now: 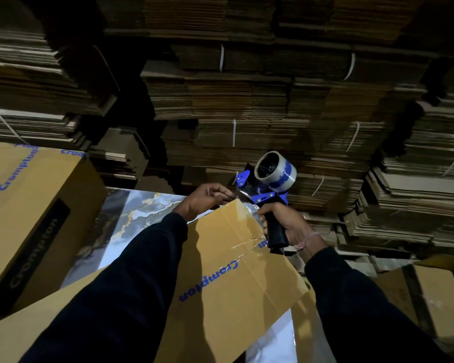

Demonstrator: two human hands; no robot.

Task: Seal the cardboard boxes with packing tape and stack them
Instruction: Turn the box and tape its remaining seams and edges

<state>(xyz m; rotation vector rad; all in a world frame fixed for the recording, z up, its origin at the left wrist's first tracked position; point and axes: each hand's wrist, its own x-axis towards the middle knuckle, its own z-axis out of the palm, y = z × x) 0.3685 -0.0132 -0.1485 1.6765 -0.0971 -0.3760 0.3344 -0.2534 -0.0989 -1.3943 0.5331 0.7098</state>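
Two dark sleeves [131, 279] closest to camera, reaching out over a yellow-brown Crompton box [220, 271] lying at an angle on a marble-pattern table [131, 213]. Blue "Crompton" print on the box top, clear tape already running along its centre seam and glinting near the far end. Left hand [203, 200] sits at the far edge of the box, fingers curled, thumb and fingertips pinching the loose end of the clear tape just beside the dispenser's blade. Right hand [286, 224] is wrapped tight round the black handle of a blue tape dispenser [268, 187], fingers fully closed on it; pink thread band on that wrist [306, 241]. Dispenser is held upright above the box's far right corner, roll of clear tape [275, 170] on top, nose pointing toward the left hand. Can't tell if the dispenser touches the cardboard. Second Crompton box [32, 213] stands on the left, just beside the table, black label strip down its side. More yellow cardboard [435, 297] at lower right, partly cut off. Behind everything: tall stacks of flattened corrugated cartons [247, 100], bundled with white straps, filling the dim background.
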